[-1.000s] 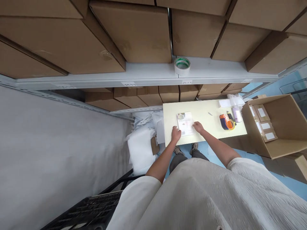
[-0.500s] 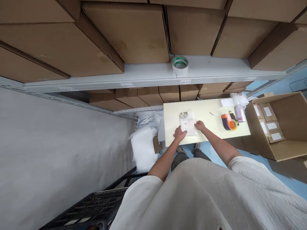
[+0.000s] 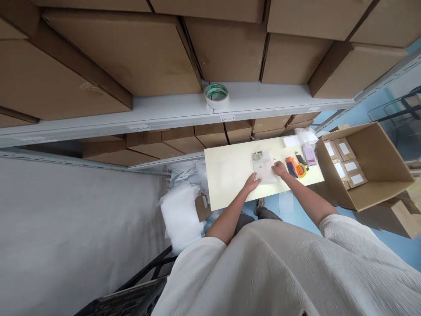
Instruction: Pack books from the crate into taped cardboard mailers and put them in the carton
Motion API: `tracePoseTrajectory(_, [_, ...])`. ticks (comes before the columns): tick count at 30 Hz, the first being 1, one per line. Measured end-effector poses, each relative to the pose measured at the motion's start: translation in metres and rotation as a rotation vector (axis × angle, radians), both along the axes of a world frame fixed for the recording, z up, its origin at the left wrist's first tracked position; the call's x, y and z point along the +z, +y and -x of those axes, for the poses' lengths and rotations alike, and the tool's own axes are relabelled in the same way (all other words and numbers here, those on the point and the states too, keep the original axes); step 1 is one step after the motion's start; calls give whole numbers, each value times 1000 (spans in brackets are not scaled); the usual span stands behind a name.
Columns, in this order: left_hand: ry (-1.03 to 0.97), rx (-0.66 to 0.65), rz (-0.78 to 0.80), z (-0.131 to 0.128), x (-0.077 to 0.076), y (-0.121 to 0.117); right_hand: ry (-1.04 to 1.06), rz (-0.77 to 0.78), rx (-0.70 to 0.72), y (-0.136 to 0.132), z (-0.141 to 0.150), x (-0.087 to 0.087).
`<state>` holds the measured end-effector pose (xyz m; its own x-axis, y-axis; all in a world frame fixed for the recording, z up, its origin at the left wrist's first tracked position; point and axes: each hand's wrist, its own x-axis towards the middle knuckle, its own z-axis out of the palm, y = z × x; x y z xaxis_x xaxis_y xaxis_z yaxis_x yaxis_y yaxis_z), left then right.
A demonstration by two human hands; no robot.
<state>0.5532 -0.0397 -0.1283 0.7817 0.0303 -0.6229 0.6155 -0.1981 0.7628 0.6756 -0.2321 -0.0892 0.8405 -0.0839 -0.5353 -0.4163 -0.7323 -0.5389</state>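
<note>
Smooth brown cardboard boxes (image 3: pixel 226 52), flat-faced and square-edged, crowd the top of the frame on a pale grey metal shelf (image 3: pixel 263 94), where a squat ring of white tape (image 3: pixel 216 97) with a green-printed core sits near the upper centre. Soft, crumpled white sheeting (image 3: pixel 182 215) is heaped just left of centre, and a black lattice crate (image 3: pixel 131 298) shows at the lower left. The table (image 3: pixel 226 175) is a plain cream rectangle right of centre; towards its right end lies a tape dispenser (image 3: pixel 294 167) in orange and dark blue with a yellow roll. Beyond it, at the right of the frame, an open carton (image 3: pixel 371 158) holds small brown boxes (image 3: pixel 350 166) with white labels. A grey wall (image 3: pixel 82 228) fills the lower left, and the floor (image 3: pixel 299 206) is light blue. The packet (image 3: pixel 264 169) lies on the table, whitish and roughly rectangular, with a darker, coloured patch at its top left corner. The left hand (image 3: pixel 252 181) is loosely open, touching its lower left edge; the right hand (image 3: pixel 279 168) has fingers curled at its right edge, though whether they pinch it cannot be told.
</note>
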Motion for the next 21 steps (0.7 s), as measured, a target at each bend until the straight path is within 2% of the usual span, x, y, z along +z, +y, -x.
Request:
tracePoseTrajectory(3, [-19, 37, -45, 3, 6, 1, -40, 12, 57, 0, 1, 13])
tracePoseTrajectory(6, [-95, 115, -106, 7, 15, 12, -82, -11, 106, 17, 9, 22])
tracePoseTrajectory(9, [-160, 204, -90, 11, 24, 26, -105, -189, 208, 42, 21, 23])
tracePoseTrajectory(12, [-136, 253, -117, 17, 28, 39, -57, -320, 272, 65, 33, 13])
tracePoseTrajectory(17, [76, 210, -327, 31, 18, 65, 80, -123, 187, 83, 50, -13])
tracePoseTrajectory(21, [173, 160, -435, 38, 8, 71, 102, -65, 153, 83, 58, -26])
